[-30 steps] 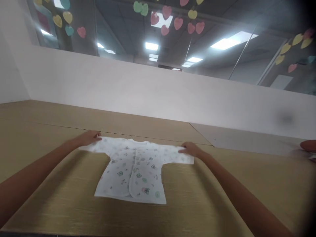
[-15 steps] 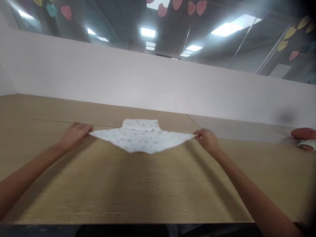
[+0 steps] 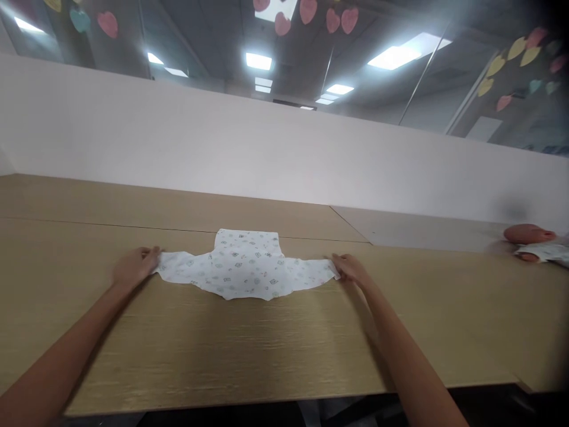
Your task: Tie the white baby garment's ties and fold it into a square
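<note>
A small white baby shirt [image 3: 249, 270] with a fine printed pattern lies spread on the wooden table [image 3: 231, 356]. Its sleeves stretch out to both sides and its body part points away from me. My left hand [image 3: 137, 265] pinches the end of the left-side sleeve. At the other sleeve end, my right hand [image 3: 351, 270] has its fingers closed on the cuff. Both hands rest low, close to the tabletop.
A baby doll [image 3: 528, 233] in white clothing lies at the far right of the table. Behind the table stands a white wall [image 3: 249, 148], with glass panels and paper hearts [image 3: 349, 20] above. A grey panel [image 3: 413, 230] sits at the back right.
The shirt has come down flat on the table, its sleeves no longer pulled taut in the air. Both hands have lowered with it and moved slightly closer together.
</note>
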`<action>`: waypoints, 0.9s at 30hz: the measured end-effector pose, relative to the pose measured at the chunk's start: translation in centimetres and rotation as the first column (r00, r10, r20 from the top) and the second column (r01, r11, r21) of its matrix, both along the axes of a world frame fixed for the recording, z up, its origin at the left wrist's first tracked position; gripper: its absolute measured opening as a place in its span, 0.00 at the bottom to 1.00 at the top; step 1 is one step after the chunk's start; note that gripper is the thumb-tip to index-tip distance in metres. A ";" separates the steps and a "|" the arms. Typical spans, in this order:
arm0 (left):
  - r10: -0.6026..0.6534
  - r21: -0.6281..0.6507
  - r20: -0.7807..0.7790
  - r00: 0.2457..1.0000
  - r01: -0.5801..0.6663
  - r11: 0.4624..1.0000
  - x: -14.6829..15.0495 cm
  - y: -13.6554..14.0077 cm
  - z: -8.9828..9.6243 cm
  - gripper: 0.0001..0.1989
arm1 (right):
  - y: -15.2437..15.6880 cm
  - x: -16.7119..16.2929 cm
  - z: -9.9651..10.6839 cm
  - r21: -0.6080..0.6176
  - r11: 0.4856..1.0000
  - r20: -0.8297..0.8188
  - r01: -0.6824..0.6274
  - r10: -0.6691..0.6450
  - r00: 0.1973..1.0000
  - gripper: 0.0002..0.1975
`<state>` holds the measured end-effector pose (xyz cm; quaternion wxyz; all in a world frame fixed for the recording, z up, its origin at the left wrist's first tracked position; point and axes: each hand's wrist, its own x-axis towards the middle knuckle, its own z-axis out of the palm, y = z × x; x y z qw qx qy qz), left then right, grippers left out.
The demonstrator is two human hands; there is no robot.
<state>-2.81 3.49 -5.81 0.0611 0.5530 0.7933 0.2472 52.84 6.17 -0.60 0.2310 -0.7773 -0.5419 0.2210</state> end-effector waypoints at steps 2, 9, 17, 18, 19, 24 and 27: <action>0.011 -0.054 -0.042 0.999 -0.014 0.998 0.9 0.0 -0.5 0.27 | 0.1 -0.7 0.3 -0.072 0.996 0.013 -0.052 0.053 0.999 0.12; -0.090 0.034 -0.089 0.992 0.093 0.995 0.6 -0.4 -1.2 0.23 | 0.5 -2.8 2.1 -0.108 0.994 0.250 -0.018 0.045 0.967 0.02; -0.027 0.115 0.039 0.999 0.022 0.993 0.9 -0.7 -0.5 0.22 | -1.3 -16.9 2.2 0.385 0.888 0.127 -0.250 0.217 0.968 0.12; -0.026 0.107 0.055 0.998 0.020 0.994 0.9 -0.6 -0.6 0.22 | -1.8 -18.9 1.4 0.398 0.878 0.048 -0.265 0.268 0.962 0.11; -0.025 0.099 0.070 0.997 0.018 0.995 0.8 -0.6 -0.6 0.23 | -2.2 -20.6 0.5 0.383 0.882 -0.048 -0.273 0.314 0.948 0.11; -0.060 0.064 0.088 0.994 0.055 0.996 0.5 -0.3 -0.8 0.25 | -3.5 -24.0 -3.5 0.413 0.843 -0.338 -0.346 0.494 0.801 0.16; -0.075 0.057 0.072 0.995 0.071 0.996 0.6 -0.5 -0.7 0.25 | -3.7 -23.7 -4.2 0.414 0.851 -0.448 -0.324 0.500 0.741 0.20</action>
